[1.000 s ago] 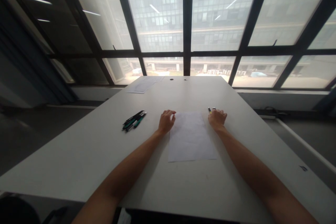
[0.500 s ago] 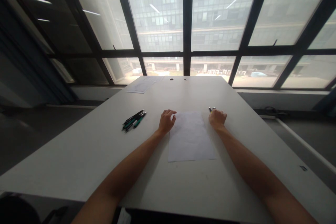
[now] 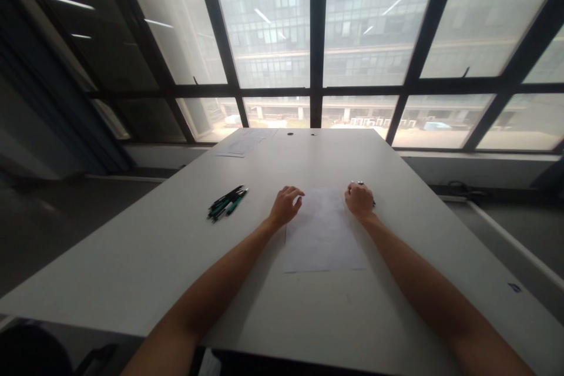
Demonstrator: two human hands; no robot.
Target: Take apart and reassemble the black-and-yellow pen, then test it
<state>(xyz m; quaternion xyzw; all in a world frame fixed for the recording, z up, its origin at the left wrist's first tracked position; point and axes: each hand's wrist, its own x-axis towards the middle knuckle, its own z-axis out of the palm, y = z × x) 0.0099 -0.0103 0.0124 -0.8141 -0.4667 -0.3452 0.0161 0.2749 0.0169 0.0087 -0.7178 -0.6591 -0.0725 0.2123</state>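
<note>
- Two hands are seen at the far end of a white sheet of paper (image 3: 324, 235), which serves as the landmark here and lies flat on the white bench (image 3: 132, 258).
- The left hand (image 3: 285, 205) is laid at the sheet's far left corner, fingers loosely curled and slightly parted, fingertips resting on or just over the paper's edge; nothing is pinched in it.
- The right hand (image 3: 359, 200) is curled into a loose fist at the sheet's far right corner, closed around a pen (image 3: 361, 183), of which only small dark and metallic bits show beyond the knuckles and at the hand's right side.
- A bundle of dark and green pens (image 3: 227, 202) is left well to the left of the sheet, apart from both hands.
- More papers (image 3: 244, 144) lie far beyond the sheet, near the bench's window edge, with two small dark dots (image 3: 289, 133) beside them.
- A judgement of risk: the sheet is weighted only lightly at one corner, so it could be dragged or creased if the right hand moves across it.
- The pen's tip is hidden, so a stray mark could be made if it is turned down toward the paper.
</note>
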